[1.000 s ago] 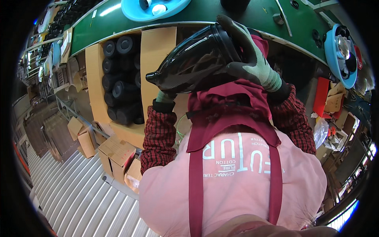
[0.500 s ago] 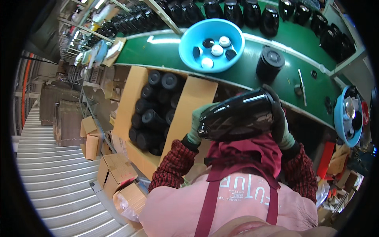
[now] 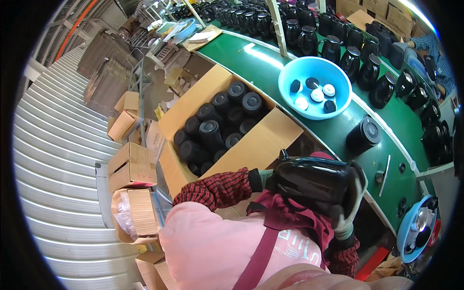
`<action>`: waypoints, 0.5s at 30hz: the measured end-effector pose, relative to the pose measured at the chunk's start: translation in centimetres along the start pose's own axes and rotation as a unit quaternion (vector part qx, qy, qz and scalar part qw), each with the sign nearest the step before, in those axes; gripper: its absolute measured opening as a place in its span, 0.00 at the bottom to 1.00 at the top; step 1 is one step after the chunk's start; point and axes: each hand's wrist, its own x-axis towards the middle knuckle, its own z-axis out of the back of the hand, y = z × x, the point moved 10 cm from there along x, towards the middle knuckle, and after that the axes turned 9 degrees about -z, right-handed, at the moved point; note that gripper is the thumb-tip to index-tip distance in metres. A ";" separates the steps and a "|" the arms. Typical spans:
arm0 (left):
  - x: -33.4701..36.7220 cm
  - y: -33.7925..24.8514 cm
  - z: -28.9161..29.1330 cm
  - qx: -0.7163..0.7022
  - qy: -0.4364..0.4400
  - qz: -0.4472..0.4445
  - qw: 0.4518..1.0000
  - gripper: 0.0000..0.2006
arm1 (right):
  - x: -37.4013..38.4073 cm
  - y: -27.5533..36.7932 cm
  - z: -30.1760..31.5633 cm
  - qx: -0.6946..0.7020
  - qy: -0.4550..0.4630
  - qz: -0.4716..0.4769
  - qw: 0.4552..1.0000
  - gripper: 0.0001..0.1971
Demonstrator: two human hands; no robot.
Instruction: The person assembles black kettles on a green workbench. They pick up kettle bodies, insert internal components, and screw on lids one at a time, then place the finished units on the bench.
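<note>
Between my gloved hands, in front of my chest, a glossy black jug [image 3: 311,181] lies on its side. At its left end my left hand [image 3: 265,178] is closed on it, with most of the fingers hidden behind the body. My right hand [image 3: 345,223] wraps round the other end, its fingers curving over the rim. A small spout-like tip sticks up at the jug's upper left. Left of it stands an open carton [image 3: 285,133] packed with black cylinders [image 3: 210,133]. One more black cylinder [image 3: 365,134] stands upright on the green bench [image 3: 263,79], just beyond my right hand.
A blue basin [image 3: 285,94] on the bench holds black and white round caps. Rows of black jugs [image 3: 350,60] stand behind it. Another blue basin [image 3: 402,241] with parts is at the right. Small cartons [image 3: 133,166] and a roller conveyor [image 3: 63,193] lie left. Another person [image 3: 425,53] sits far right.
My view has swung, so the bench and carton appear shifted. The jug has turned in my hands and its spout-like tip now shows. My right hand has moved lower around its end.
</note>
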 end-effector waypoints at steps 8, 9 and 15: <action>1.5 -8.1 -5.5 0.558 0.139 -0.251 0.779 0.25 | -5.1 -10.3 -0.5 0.119 0.186 -0.159 0.962 0.47; 0.6 -3.9 -1.2 0.446 0.095 -0.126 0.881 0.22 | -4.5 -9.2 -0.4 0.131 0.139 -0.151 0.970 0.47; 1.6 -6.2 -5.3 0.520 0.122 -0.142 0.833 0.23 | -4.5 -9.2 -1.3 0.277 0.010 -0.076 0.958 0.41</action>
